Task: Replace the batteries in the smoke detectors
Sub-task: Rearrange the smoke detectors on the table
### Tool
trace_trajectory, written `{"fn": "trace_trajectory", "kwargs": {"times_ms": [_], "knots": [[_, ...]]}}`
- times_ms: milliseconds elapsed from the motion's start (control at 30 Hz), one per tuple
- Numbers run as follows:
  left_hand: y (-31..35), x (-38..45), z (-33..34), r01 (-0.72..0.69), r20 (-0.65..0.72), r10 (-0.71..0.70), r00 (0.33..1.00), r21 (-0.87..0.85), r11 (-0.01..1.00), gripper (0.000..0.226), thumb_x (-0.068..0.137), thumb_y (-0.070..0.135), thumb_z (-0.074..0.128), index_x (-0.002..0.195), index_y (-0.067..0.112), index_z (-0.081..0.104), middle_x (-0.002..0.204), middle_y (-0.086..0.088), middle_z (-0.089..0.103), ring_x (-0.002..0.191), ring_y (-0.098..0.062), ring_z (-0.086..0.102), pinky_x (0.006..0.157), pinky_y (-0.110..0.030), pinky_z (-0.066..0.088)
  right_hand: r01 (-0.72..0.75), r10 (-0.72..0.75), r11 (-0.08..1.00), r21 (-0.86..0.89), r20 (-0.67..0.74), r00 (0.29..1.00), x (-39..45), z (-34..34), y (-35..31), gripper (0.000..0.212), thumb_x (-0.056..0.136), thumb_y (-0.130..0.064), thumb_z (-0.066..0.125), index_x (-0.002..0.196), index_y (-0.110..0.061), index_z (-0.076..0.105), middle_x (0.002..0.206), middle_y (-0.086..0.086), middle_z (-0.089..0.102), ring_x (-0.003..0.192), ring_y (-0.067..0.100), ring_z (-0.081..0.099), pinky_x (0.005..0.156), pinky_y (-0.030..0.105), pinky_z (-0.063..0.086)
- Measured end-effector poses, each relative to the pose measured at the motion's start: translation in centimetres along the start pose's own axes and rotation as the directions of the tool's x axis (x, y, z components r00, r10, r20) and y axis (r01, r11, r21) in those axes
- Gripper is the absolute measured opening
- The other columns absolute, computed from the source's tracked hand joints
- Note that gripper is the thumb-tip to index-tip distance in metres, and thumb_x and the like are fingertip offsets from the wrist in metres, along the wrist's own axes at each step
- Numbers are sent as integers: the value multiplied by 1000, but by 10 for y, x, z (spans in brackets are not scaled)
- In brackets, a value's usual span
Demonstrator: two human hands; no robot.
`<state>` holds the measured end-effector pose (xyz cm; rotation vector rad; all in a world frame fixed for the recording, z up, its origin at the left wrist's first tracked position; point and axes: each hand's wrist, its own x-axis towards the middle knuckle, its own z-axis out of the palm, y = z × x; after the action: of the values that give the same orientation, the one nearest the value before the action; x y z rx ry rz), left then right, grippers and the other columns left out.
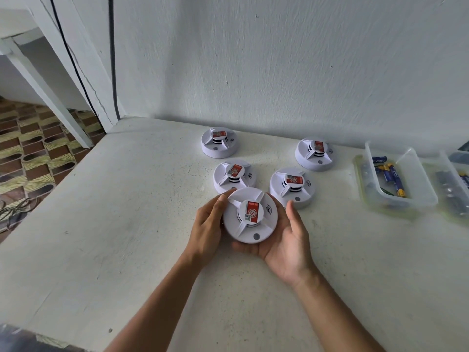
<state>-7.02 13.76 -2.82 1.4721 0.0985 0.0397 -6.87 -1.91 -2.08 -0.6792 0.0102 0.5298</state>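
The smoke detector [250, 215] I am working on is sitting face up between both hands, just above the white table [101, 224] and in front of four more detectors [219, 143] grouped near the wall. My left hand [206, 224] is gripping its left rim, fingers curled around the edge. My right hand [286, 240] is cradling it from below and the right side, palm up, thumb resting against the rim.

I am judging it to be a light, hollow, rigid plastic shell, smooth enough to slip if I am squeezing only at the rim. The raised centre cap with its red label and thin ribs is looking like the fragile part, so I am keeping my hold on the outer ring. Its underside is hidden from me, so I cannot tell where the battery cover is. The clear tub [396, 174] of batteries [388, 171] is waiting well apart on the right.
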Motion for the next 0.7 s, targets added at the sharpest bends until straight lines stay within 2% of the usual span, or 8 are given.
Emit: {"fn": "trace_trajectory", "kwargs": {"times_ms": [433,633,700], "knots": [[5,0,1,-5,-6,5,1000,-25,1000,43,101,33,38,130,11,61,125,-8,68,122,-26,60,108,-55,41,0,0,1000,-17,-6,1000,-1,4,-3,56,95,-54,31,129,-19,58,127,21,60,106,38,63,74,54,56],[9,0,2,-30,2,30,1000,8,1000,44,101,33,37,131,10,60,124,-5,69,119,-22,62,106,-48,46,-7,7,1000,-13,-17,1000,-2,6,-7,58,94,-54,32,133,-18,54,127,21,60,105,37,64,72,54,57],[8,-1,3,-39,-2,39,999,8,999,44,101,32,36,131,9,60,124,-4,69,119,-21,62,105,-45,46,-3,2,1000,-12,-16,1000,-2,6,-6,56,94,-53,31,129,-19,57,125,19,62,105,36,64,72,54,57]]}}
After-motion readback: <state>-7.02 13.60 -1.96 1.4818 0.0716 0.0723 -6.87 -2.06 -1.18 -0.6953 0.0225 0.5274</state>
